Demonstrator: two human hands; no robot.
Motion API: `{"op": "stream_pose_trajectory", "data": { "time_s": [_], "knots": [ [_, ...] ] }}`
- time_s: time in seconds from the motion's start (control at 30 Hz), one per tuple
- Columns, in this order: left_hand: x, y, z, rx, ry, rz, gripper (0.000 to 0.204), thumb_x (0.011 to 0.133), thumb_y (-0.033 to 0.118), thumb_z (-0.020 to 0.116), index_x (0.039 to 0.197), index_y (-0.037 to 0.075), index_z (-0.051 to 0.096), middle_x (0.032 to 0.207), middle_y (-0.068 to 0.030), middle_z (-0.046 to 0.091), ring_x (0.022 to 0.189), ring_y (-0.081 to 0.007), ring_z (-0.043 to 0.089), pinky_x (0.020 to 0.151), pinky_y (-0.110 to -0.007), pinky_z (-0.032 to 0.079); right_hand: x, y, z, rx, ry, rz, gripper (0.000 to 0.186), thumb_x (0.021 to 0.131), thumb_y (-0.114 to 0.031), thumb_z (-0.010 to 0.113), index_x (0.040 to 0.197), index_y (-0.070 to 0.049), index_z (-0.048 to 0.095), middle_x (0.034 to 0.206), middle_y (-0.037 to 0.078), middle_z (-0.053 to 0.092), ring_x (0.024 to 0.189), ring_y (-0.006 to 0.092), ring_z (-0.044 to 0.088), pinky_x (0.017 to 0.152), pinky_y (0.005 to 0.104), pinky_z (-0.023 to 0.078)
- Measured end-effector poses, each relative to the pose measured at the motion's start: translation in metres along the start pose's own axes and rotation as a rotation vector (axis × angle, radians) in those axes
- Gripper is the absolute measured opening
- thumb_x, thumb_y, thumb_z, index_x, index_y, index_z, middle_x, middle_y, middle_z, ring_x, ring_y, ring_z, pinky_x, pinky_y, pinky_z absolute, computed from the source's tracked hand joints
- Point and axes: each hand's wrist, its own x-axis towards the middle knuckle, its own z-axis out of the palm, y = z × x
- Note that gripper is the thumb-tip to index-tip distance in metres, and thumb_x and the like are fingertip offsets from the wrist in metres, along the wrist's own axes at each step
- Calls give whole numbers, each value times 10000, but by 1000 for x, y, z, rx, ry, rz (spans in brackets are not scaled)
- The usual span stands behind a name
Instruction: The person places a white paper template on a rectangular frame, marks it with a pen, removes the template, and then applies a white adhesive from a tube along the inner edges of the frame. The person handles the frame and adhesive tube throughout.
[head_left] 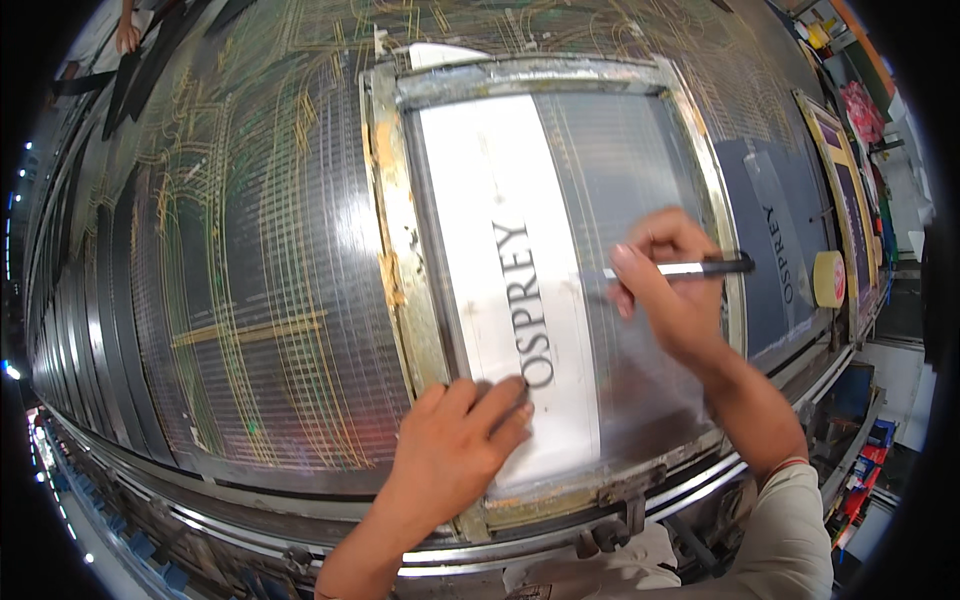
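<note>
In my right hand [672, 280] is a slim silver-and-black pen-like tool [705, 268], pinched between thumb and fingers. Its blurred tip points left toward the right edge of a white strip [490, 160]. Black lettering runs along this strip, which lies inside a metal-framed printing screen [405, 310] with grey mesh [615, 150]. My left hand [455, 440] rests at the lower left of the screen, across the frame's side. Its fingers are stretched out, with the fingertips on the strip near the bottom of the lettering.
A long dark table [270, 370] streaked with coloured lines extends left and away. To the right lie a dark lettered panel [752, 215], a yellow tape roll [828, 279] and another framed screen [835, 150]. Metal rails [690, 490] follow the near edge. Another person's hand [128, 38] shows far left.
</note>
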Motion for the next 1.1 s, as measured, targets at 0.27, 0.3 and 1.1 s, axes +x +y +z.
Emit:
{"op": "stream_pose_trajectory", "data": {
  "time_s": [0.27,0.3,1.1],
  "knots": [
    [0,-4,-1,35,-57,17,237,835,252,731,1059,178,743,1192,37,678,782,-145,543,650,-296,405,110,25,30,-182,-105,-1,288,871,-238,806,760,-57,612,681,-1,633,591,33,532,517,214,404],
    [0,-3,-3,39,-63,11,239,835,252,731,1061,178,744,1197,37,677,778,-143,541,647,-292,402,111,24,33,-246,-90,1,300,878,-225,792,731,-59,589,656,-13,605,595,33,499,522,226,377],
    [8,-3,-12,11,-86,-18,236,841,197,716,1049,85,722,1239,-12,655,827,-184,546,674,-337,401,111,36,31,-426,-92,-191,324,871,-119,744,641,-60,524,564,4,563,506,37,496,455,247,381]
  ]
}}
